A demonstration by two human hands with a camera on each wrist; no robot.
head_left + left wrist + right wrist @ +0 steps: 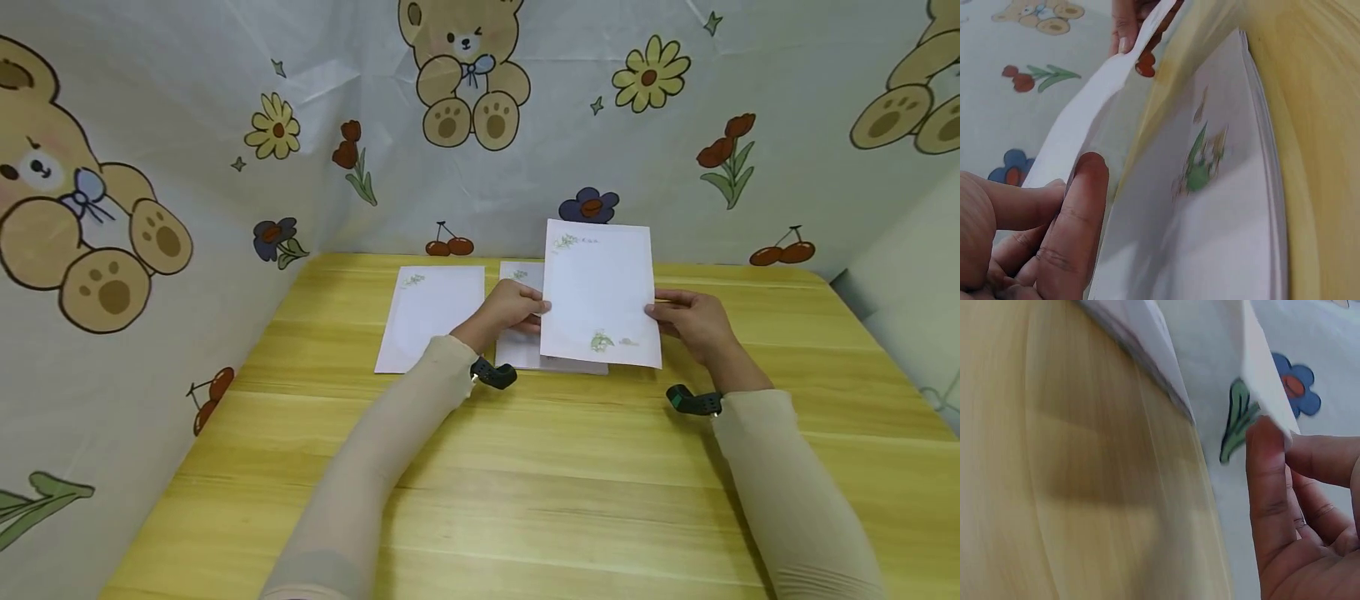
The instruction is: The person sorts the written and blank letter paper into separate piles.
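Observation:
Both hands hold up a sheet of white paper (597,292) with small green prints at its top left and bottom. The left hand (516,306) pinches its left edge between thumb and fingers, and the right hand (693,323) pinches the right edge. In the left wrist view the raised paper (1088,112) is seen nearly edge-on, above a stack of paper (1222,212) with a green print. That stack lies on the table, partly hidden behind the lifted sheet in the head view. The right wrist view shows thumb and index finger on the paper's edge (1266,381).
Left of the hands, another stack of white paper (435,312) with a green print lies on the yellow wood-grain table (525,483). A pale cloth (555,100) with bears and flowers hangs behind and along the left side. Dark straps (693,402) circle both wrists.

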